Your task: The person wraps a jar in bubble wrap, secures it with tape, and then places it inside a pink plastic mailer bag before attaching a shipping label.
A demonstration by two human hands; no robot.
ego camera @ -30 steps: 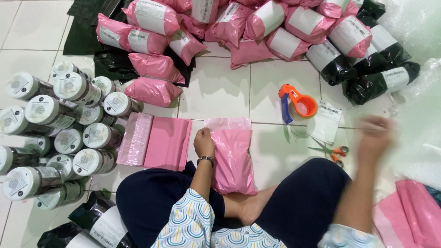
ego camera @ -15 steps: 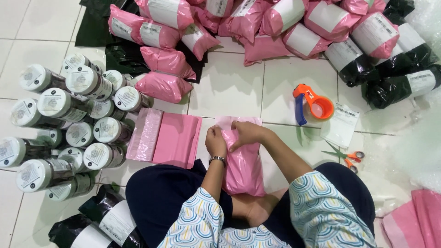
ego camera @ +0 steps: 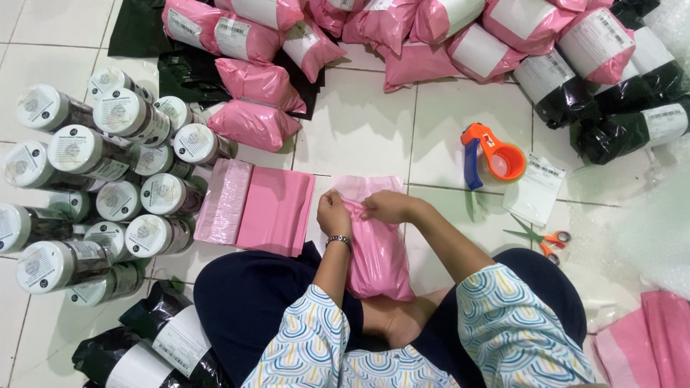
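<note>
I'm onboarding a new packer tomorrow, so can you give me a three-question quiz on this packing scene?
1. True or false: both the left hand and the right hand are on the pink mailer bag.
2. Which lies nearer the orange tape dispenser: A) the scissors, B) the white-capped jars?
3. What colour are the flat empty mailers beside the person's left hand?

Key: 1 true; 2 A; 3 pink.

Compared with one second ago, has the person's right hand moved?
Yes. The right hand has moved left, away from the orange-handled scissors, and now rests on the top of the pink plastic mailer bag, close to the left hand.
</note>
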